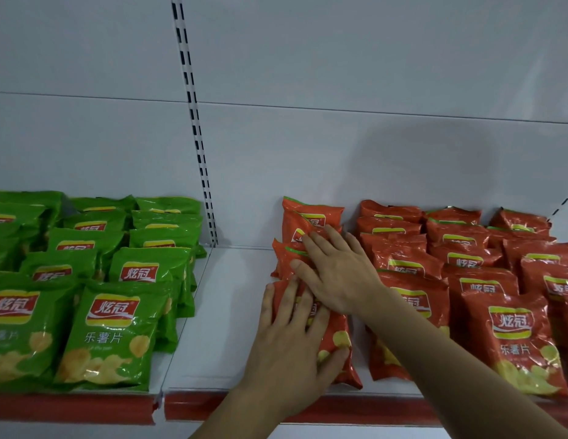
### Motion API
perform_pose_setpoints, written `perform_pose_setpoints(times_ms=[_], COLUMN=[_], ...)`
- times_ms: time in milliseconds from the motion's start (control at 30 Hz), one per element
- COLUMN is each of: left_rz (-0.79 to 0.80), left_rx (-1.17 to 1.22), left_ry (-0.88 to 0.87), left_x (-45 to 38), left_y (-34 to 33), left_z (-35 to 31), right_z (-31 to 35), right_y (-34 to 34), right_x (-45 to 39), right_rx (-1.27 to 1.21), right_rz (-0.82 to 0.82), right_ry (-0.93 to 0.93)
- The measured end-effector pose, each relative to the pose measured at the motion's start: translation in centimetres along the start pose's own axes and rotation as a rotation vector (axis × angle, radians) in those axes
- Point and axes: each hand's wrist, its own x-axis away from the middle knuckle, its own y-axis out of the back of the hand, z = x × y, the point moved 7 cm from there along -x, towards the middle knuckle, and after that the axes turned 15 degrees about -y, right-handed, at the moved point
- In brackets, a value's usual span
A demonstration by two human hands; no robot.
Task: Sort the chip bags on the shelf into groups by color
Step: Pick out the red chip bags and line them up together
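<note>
Fingers of both hands are lying straight and spread on one column of four red bags point(311, 248): the left hand point(295, 346) is pressing the front bag, the right hand point(336, 274) the ones behind. Further red bags point(511, 340) are standing in rows to the right, about sixteen visible. Green bags point(113, 331), about fourteen visible, are filling the left shelf point(232, 315) section.

The green chip bags point(113, 335) on my left are showing bright green foil with a red-and-yellow logo panel, white lettering and pale yellow chips printed low down. The red chip bags point(511, 343) on my right are glowing orange-red with a lime-bordered red logo. The shelf point(219, 315) is looking plain white, its front rail point(194, 407) running red.
</note>
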Motion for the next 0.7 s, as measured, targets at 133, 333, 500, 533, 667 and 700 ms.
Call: perform_pose_setpoints(times_ms=[133, 333, 500, 533, 667, 700], left_rz=[0.007, -0.05, -0.119, -0.134, -0.197, -0.193], left_rx=[-0.007, -0.028, -0.018, -0.008, 0.03, 0.027], left_ry=[0.009, 0.043, 0.025, 0.023, 0.014, 0.007], left_x=[-0.1, 0.0, -0.3, -0.4, -1.0, -1.3], left_y=[0.1, 0.8, 1.7, 1.9, 2.4, 2.3], left_z=[0.0, 0.3, -0.2, -0.5, -2.2, -2.8], right_z=[-0.4, -4.2, -9.1, -9.6, -9.8, -9.6], right_y=[0.5, 3.2, 1.7, 1.0, -1.3, -1.8], right_x=[0.5, 4.0, 8.2, 8.8, 10.3, 10.6], right_rx=[-0.033, -0.051, 0.07, 0.086, 0.135, 0.148], right_rz=[-0.053, -0.217, -0.219, -0.198, -0.171, -0.17], right_ry=[-0.002, -0.147, -0.292, -0.305, -0.238, -0.209])
